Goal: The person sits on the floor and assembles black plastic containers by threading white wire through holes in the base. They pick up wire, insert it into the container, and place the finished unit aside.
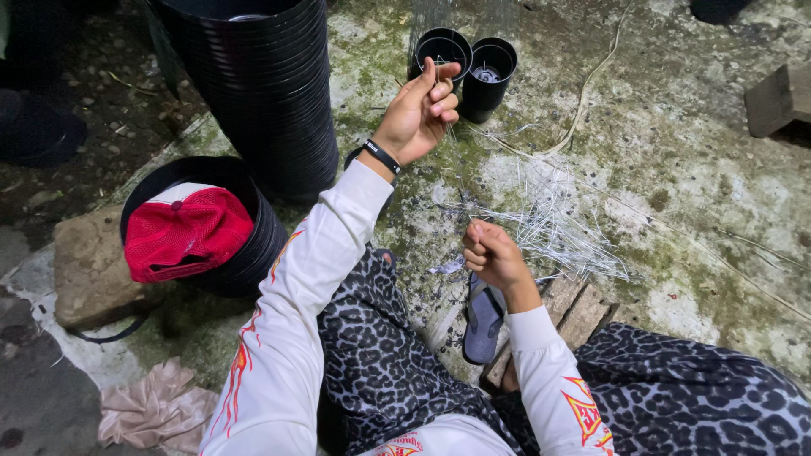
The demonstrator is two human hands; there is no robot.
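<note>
A person in a white long-sleeved top and leopard-print trousers is sitting on mossy concrete ground. Their left hand [420,110] is lifting up near two small black pots [466,67], fingers curling closed and pinching a thin strand [441,66] between thumb and forefinger. Their right hand [492,253] is hovering lower, closing into a loose fist; whether it is gripping a strand cannot be told. Just beyond it, a loose heap of thin pale strands [553,224] is lying on the ground. To the left, a tall stack of black pots [270,93] is standing, and a red cap [186,232] is resting on a shorter stack [249,253].
</note>
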